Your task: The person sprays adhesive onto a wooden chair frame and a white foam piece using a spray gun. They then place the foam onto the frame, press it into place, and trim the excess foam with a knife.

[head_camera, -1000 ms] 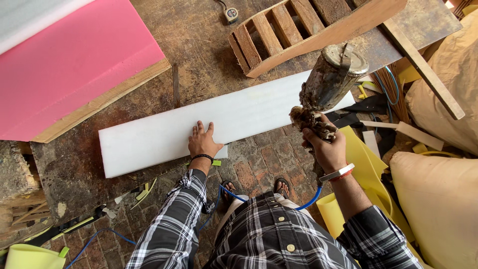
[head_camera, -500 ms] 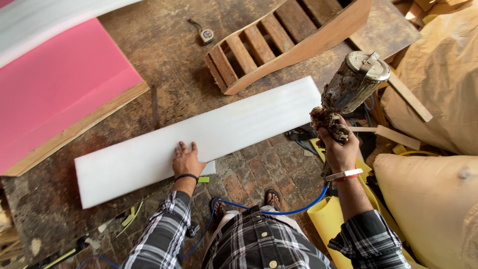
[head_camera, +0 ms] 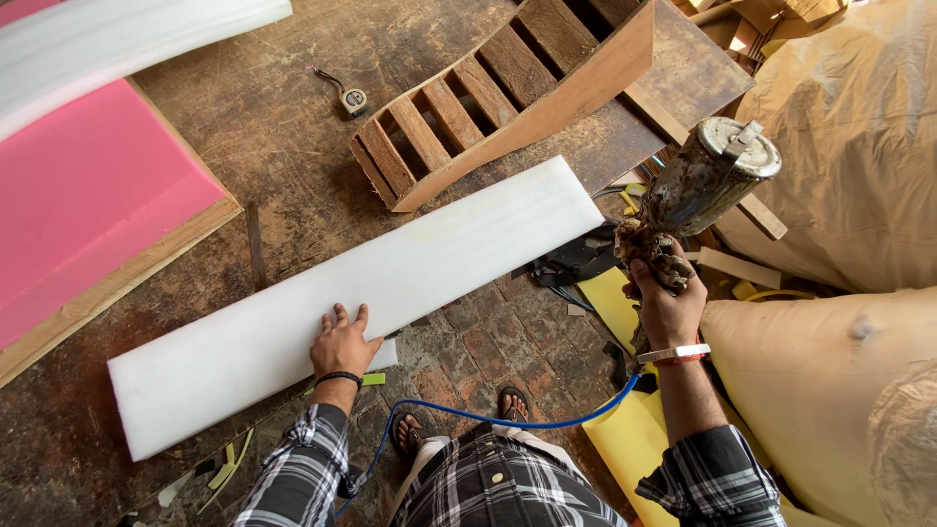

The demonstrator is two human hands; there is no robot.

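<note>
My left hand (head_camera: 344, 344) lies open and flat on the long white foam strip (head_camera: 351, 293) at the desk's near edge to keep it steady, while my right hand (head_camera: 667, 303) grips the crusty metal spray gun (head_camera: 701, 185) up off it.

Item count, head view:

- White foam strips: two. One long white foam strip (head_camera: 361, 298) lies across the worktable (head_camera: 244, 127); a second white foam piece (head_camera: 117, 39) lies at the upper left.
- Pink foam sheets: one (head_camera: 88, 224).
- Slatted wooden frames: one (head_camera: 508, 98).
- Tape measures: one (head_camera: 351, 98).
- Spray guns: one, with metal cup (head_camera: 703, 185).
- Blue hoses: one (head_camera: 508, 420).
- Hands: two, left hand (head_camera: 344, 344) and right hand (head_camera: 666, 303).
- Sandalled feet: two (head_camera: 459, 420).
- Wristbands: one black, one white with red.
</note>
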